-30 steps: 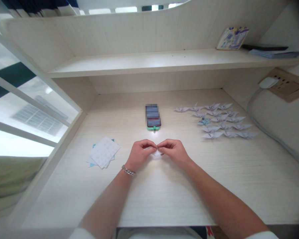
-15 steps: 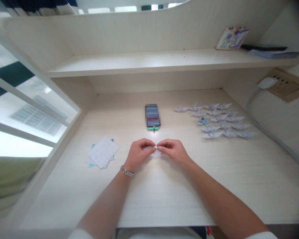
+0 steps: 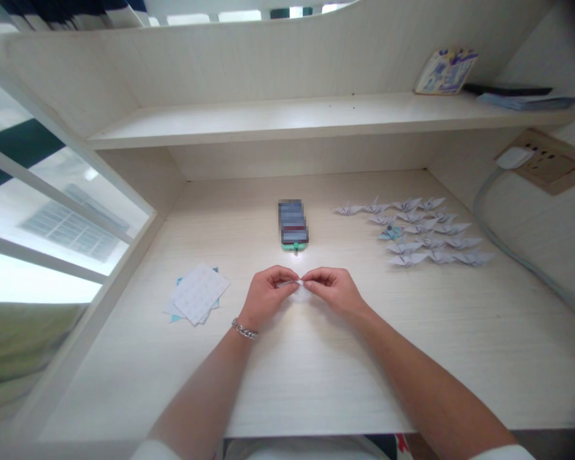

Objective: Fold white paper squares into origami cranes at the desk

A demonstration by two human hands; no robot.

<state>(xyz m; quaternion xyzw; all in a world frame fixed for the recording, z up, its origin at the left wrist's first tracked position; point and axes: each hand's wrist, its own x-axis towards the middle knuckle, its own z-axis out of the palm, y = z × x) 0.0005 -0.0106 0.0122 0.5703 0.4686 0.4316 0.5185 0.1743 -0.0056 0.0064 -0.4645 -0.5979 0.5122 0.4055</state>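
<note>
left hand [image 3: 267, 298]: fingers curled, thumb and forefinger pinched shut on the small folded paper [image 3: 301, 287]; bracelet [image 3: 243, 329] at the wrist.
right hand [image 3: 334, 291]: curled likewise, pinching the same paper from the other side, its fingertips meeting the left ones.
small folded paper: white, between the 2 hands, low over the tabletop [image 3: 316, 377]; contact with it cannot be told.
phone [image 3: 293, 223]: flat, just beyond the hands.
paper squares [image 3: 197, 294]: loose stack left of the left hand.
paper cranes [image 3: 421, 233]: rows beyond and right of the right hand.
</note>
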